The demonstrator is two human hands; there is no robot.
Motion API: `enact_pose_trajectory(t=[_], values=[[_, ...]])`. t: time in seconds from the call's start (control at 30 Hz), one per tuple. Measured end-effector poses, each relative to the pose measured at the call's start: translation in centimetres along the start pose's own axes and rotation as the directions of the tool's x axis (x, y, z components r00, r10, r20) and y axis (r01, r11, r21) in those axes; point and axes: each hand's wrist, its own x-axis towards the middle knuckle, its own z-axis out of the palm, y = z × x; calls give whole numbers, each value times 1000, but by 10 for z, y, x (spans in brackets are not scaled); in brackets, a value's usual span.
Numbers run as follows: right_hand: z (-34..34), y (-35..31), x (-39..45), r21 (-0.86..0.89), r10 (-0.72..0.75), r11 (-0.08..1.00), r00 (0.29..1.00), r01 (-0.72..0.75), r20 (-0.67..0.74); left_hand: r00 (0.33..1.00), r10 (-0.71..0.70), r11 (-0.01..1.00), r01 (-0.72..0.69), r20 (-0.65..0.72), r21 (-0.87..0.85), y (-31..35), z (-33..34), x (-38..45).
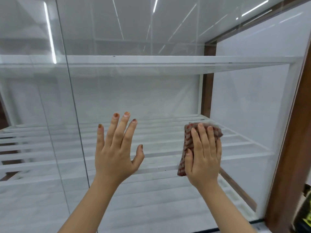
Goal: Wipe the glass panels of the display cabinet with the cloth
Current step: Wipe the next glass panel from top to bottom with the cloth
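Red-and-white checked cloth [187,140], folded into a narrow pad, lies flat on the clear glass panel [151,91] of the display cabinet. Its long axis runs upright, with the top leaning slightly right. Your right hand [203,157] presses it with straight fingers. Your left hand [114,157] is spread flat, fingers apart, near it. Behind the pane are white slatted shelves [239,146], and a brown wooden frame [289,165] stands at right.

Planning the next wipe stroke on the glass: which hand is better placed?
Right hand: it presses the cloth flat against the glass panel; the left hand is spread open and holds nothing.
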Motion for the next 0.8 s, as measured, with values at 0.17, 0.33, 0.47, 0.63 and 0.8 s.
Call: enact_pose_trajectory(t=[0.17, 0.33, 0.47, 0.63, 0.8], values=[[7, -24, -1, 10, -96, 995, 995, 96, 28, 1000, 10, 1000, -10, -8, 18, 0, 1, -1], [3, -15, 28, 12, -148, 989, 989, 148, 19, 999, 21, 1000, -21, -25, 13, -3, 1, -3], [-7, 21, 40, -5, -91, 996, 996, 91, 7, 999, 30, 999, -29, -36, 22, -4, 2, -3], [-15, 63, 30, -22, -52, 998, 999, 52, 14, 997, -61, 997, 59, -41, -44, 5, -2, 2], [-14, 68, 25, -11, -44, 999, 999, 44, 17, 998, -66, 989, 64, -7, -137, 68, 2, 23]])
